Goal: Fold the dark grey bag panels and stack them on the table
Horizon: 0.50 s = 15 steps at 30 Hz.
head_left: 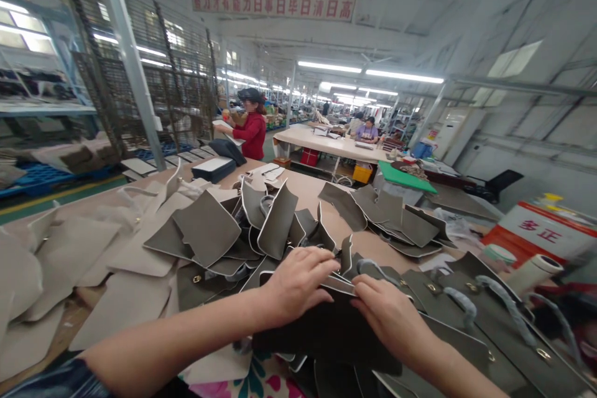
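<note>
A dark bag panel hangs between and below the person's hands, over the near edge of the pile. The left hand, partly closed, grips its top edge with fingers over and thumb in front; the right hand pinches the edge's right part. Grey panels heap just beyond.

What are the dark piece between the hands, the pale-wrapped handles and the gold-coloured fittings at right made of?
Dark piece: perhaps leather or an imitation; matte, smooth, stiff-looking, with a pale upper edge. Handles: wrinkled, pale wrap suggests plastic film; the material beneath is hidden. Fittings: probably metal, from the polished golden glint.
</note>
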{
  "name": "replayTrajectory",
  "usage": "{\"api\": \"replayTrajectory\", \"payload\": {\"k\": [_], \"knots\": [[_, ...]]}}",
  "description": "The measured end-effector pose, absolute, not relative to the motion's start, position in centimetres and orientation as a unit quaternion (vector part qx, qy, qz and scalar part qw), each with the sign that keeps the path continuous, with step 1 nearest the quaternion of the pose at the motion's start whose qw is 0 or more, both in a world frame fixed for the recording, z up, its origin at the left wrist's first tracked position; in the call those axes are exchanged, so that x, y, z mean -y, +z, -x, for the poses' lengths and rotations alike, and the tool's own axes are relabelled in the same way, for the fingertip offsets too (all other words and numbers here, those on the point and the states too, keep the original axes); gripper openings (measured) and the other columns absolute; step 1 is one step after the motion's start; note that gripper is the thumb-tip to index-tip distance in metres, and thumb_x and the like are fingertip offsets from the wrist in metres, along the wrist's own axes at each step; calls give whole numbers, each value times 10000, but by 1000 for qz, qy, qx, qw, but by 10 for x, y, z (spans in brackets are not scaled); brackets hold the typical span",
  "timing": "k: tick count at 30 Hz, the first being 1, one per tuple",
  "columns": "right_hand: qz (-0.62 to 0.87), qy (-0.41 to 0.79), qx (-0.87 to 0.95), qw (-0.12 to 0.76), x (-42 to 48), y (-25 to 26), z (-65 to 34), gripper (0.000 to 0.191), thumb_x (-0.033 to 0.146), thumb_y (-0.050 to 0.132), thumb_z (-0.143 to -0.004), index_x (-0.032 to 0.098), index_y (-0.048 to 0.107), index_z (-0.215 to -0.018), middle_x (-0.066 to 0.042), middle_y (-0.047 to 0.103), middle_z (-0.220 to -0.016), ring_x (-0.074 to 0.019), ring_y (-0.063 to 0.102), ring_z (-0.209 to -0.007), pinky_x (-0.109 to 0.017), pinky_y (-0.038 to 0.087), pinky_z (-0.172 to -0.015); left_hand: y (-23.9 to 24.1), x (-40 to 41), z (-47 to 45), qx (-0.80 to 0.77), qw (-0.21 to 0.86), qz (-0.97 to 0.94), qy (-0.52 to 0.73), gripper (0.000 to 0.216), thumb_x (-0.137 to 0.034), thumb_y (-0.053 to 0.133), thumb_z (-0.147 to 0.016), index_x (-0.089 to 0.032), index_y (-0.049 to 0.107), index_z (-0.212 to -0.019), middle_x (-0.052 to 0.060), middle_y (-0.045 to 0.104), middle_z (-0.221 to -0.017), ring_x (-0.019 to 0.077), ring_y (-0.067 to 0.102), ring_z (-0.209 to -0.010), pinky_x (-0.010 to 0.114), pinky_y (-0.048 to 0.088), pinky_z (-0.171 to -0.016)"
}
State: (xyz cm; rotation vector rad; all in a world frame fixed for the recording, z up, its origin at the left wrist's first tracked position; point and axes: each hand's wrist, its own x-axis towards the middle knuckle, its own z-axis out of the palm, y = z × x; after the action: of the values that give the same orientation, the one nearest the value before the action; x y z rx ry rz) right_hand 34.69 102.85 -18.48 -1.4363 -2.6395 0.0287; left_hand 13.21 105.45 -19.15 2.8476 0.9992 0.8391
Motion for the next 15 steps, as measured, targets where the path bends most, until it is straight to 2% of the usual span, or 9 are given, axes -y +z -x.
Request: {"api": "replayTrajectory", "payload": {"k": [2,4,6,7,15], "knots": [[460,-16,883,95,-1031,-180,-353,102,176,421,-851,188,507,-796,-39,571,-865,-178,518,-753,-295,382,-670,-187,-1061,-121,-382,61,-892,234,609,-408,587,-740,-170,344,-1245,104,532,-1166,219,504,-1020,321,395,-826],[450,-32,885,116,-1035,-176,-360,97,177,432,-846,186,500,-776,-41,574,-848,-175,509,-742,-294,374,-673,-187,-1067,-113,-411,122,-887,173,476,-393,558,-764,-202,438,-1183,54,621,-1013,196,577,-884,275,430,-729],[444,-47,885,130,-1038,-173,-364,108,181,434,-842,186,491,-750,-39,569,-806,-171,499,-717,-290,365,-660,-189,-1069,-109,-402,164,-890,136,243,-343,500,-811,-234,570,-1016,4,655,-872,166,599,-791,229,424,-677],[442,-54,886,132,-1039,-173,-366,115,184,432,-842,186,487,-741,-37,564,-785,-170,494,-705,-289,360,-652,-189,-1069,-108,-391,178,-893,132,197,-321,478,-825,-236,603,-952,-6,657,-843,154,598,-772,212,416,-667],[433,-95,890,101,-1044,-176,-364,115,180,423,-840,180,472,-736,-35,535,-742,-169,464,-660,-284,322,-618,-182,-1068,-105,-330,305,-883,134,220,-307,461,-827,-203,638,-906,-24,645,-811,115,562,-716,165,387,-637]]}}
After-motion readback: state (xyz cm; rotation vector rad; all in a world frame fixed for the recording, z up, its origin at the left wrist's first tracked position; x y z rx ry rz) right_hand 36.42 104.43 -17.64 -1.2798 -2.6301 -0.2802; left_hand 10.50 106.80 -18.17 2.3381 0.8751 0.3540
